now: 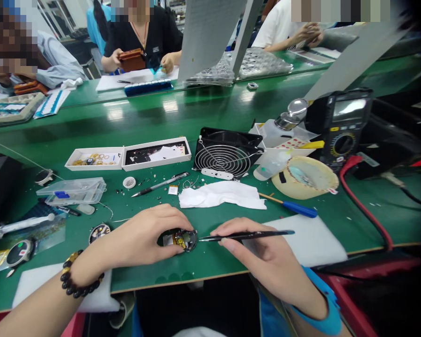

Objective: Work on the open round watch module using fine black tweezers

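My left hand [150, 234] curls its thumb and fingers around a round, opened watch case [189, 241] lying on the green bench. Yellow and silver parts show inside the case, while my palm hides its left side. In my right hand [252, 248], thumb and fingers pinch black tweezers [238, 235]. The tweezers' tip points left and ends close to the case's right rim; whether it touches I cannot tell. Left of my left hand, partly behind the wrist, lies another opened round watch [100, 231]. A white cloth [221, 194] lies just beyond both hands.
Behind the cloth stands a black fan [224, 157]. A blue-handled screwdriver [300, 209], cream bowl [305, 178] and multimeter [344, 126] are at right. White boxes [157, 154], a pen [161, 184] and a clear plastic case [73, 192] lie left. Co-workers [143, 42] sit across.
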Demonstrator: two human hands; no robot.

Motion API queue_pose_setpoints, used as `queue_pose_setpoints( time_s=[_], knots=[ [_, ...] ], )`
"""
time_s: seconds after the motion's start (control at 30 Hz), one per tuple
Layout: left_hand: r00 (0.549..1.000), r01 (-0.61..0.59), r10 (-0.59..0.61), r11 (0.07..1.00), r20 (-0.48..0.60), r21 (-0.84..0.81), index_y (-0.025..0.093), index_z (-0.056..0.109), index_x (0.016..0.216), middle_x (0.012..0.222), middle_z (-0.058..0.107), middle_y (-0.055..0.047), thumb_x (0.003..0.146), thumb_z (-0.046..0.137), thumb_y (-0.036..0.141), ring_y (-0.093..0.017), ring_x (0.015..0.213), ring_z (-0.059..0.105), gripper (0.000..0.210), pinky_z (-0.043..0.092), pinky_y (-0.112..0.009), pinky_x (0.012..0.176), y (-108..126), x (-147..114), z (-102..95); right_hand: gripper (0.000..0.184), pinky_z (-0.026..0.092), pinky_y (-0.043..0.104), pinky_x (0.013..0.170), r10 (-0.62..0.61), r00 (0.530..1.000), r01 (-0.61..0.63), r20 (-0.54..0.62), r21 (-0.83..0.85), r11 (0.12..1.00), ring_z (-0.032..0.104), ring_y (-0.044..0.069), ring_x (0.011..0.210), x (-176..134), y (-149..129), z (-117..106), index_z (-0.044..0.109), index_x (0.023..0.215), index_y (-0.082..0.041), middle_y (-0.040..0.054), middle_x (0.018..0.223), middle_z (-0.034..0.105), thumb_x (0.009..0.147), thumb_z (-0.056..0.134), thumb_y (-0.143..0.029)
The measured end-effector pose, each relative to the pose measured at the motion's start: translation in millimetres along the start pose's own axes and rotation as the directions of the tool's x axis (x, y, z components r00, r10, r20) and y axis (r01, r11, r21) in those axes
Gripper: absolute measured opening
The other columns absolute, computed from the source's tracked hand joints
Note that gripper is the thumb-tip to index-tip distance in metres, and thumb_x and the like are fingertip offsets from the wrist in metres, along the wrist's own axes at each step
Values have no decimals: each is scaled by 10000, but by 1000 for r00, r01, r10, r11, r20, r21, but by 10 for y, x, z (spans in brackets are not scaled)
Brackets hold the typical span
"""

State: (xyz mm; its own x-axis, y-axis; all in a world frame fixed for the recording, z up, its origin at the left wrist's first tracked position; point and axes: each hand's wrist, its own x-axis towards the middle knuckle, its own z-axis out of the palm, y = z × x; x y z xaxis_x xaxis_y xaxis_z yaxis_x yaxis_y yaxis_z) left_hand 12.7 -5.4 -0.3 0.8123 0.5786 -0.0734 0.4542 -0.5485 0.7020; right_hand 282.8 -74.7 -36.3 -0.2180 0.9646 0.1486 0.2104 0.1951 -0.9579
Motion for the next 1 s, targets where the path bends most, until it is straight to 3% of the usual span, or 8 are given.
queue_pose_setpoints(
  time_s=[0.4,1.0],
  knots=[
    [1000,10,-10,999,-8,-37,269,662,1247,1206,709,3,931,774,223,-184,1118,642,338,493,-291,996,13,7,-18,95,580,283,907,19,1000,-19,0,-6,1000,727,172,997,-8,9,-7,744,1072,-285,6,1053,776,1004,685,-257],
    [999,-24,24,1000,-36,-18,265,671,1242,1178,722,-15,929,767,239,-229,1108,665,328,530,-342,988,28,2,-23,149,626,349,903,67,997,-70,-46,-71,995,745,236,969,8,31,-8,772,1023,-260,53,1024,779,986,694,-381]
  ],
)
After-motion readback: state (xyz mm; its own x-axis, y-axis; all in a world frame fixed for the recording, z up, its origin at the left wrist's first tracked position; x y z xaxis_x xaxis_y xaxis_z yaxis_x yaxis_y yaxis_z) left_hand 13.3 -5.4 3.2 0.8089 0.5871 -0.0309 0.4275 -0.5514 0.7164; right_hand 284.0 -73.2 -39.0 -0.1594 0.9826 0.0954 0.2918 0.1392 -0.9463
